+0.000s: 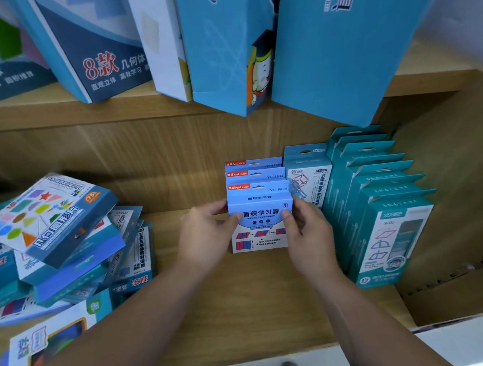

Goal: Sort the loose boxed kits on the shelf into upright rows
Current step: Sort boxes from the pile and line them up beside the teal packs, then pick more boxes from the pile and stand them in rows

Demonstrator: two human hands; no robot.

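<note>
Wooden shelf [241, 296]: left hand [206, 236] and right hand [308, 235] pinch the sides of an upright blue boxed kit [261, 224], frontmost of three mid-shelf; loose kits [57, 239] heaped at its left edge.

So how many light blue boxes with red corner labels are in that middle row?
3: the front box, held by left hand and right hand; the second box just behind it; the third box at the back. Others may be hidden.
</note>
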